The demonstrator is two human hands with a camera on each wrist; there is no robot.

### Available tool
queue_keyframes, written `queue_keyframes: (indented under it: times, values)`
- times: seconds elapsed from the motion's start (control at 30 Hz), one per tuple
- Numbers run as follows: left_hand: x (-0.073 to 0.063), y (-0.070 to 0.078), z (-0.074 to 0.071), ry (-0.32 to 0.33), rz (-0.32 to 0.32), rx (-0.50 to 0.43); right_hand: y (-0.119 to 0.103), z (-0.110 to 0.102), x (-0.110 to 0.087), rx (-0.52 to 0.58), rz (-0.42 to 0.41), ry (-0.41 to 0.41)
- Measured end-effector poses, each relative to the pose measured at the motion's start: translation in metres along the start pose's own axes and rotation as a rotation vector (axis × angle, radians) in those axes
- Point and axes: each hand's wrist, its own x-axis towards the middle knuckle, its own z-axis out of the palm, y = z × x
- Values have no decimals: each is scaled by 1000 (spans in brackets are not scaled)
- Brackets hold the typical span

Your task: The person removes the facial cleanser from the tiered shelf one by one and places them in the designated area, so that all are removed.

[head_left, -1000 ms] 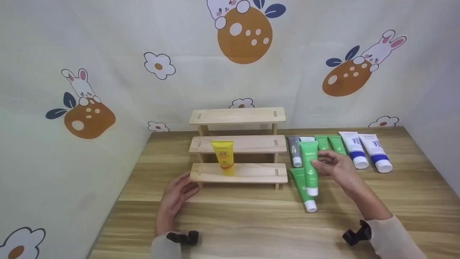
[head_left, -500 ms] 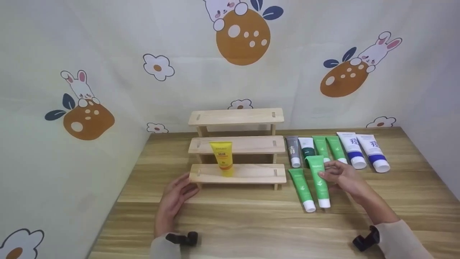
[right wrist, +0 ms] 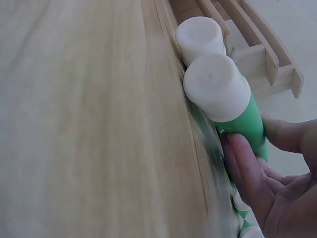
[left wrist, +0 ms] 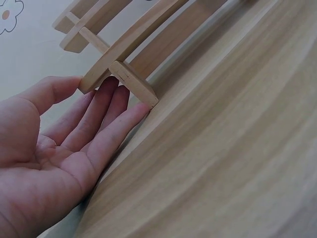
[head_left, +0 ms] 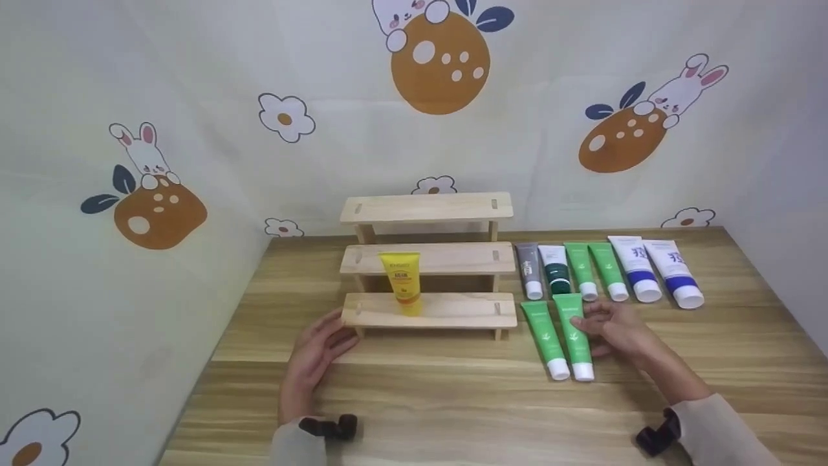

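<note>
My left hand [head_left: 315, 356] holds the lower left end of a three-tier wooden display stand [head_left: 427, 310]. In the left wrist view its thumb touches the board's end, with the fingers below around the leg [left wrist: 133, 84]. My right hand [head_left: 621, 330] pinches a green squeeze tube [head_left: 574, 336] with a white cap, lying on the table, thumb on top and fingers at its right side. A matching green tube [head_left: 544, 336] lies just left of it. In the right wrist view the two white caps [right wrist: 215, 87] overlap. A yellow tube [head_left: 402, 285] stands cap down on the lowest tier.
Behind the right hand, a row of tubes lies on the wooden table [head_left: 414, 401]: a grey one [head_left: 530, 268], a white and dark green one [head_left: 555, 268], two green ones [head_left: 581, 265] and two white and blue ones [head_left: 637, 268]. A patterned curtain [head_left: 349, 142] hangs behind.
My right hand has brought the green tube down and toward me, from over the other green tube to the table beside it. My left hand has stayed at the stand.
</note>
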Motion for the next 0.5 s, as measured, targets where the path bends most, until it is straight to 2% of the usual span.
queue_keyframes:
  times: [0.3, 0.5]
  values:
    - [2, -1, 1, 14, -6, 16, -2, -1, 1, -78, 54, -21]
    - [3, 0, 2, 11, -3, 20, -3, 0, 2, -101, 44, -13]
